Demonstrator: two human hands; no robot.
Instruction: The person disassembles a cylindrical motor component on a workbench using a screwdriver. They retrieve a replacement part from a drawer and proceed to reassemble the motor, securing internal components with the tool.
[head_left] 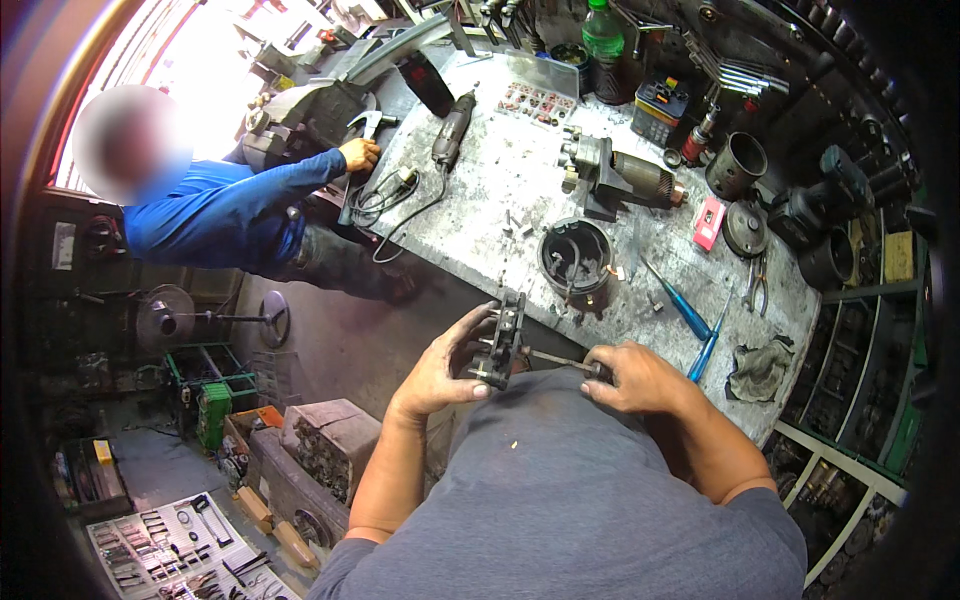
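Just beyond the bench's front edge, my left hand (pixel 455 362) is closed around a black, blocky metal part (pixel 507 335). My right hand (pixel 625 375) grips the dark handle of a screwdriver (pixel 553 359), whose shaft reaches left to that part. Past them on the worn metal bench (pixel 420 240) stands a black round housing (pixel 574 259) with leads inside. Behind it lies a motor assembly (pixel 640 180) with copper at its end. Right of the housing are two blue-handled tools (pixel 688 312), pliers (pixel 755 285) and a grey rag (pixel 760 370).
A co-worker in blue (pixel 215 215) grips a hammer (pixel 372 120) at the bench's left. A rotary tool (pixel 452 130), parts case (pixel 537 100) and green bottle (pixel 603 32) are farther back. Shelving (pixel 830 450) stands right. A fan (pixel 165 320) and tool tray (pixel 175 550) are at left.
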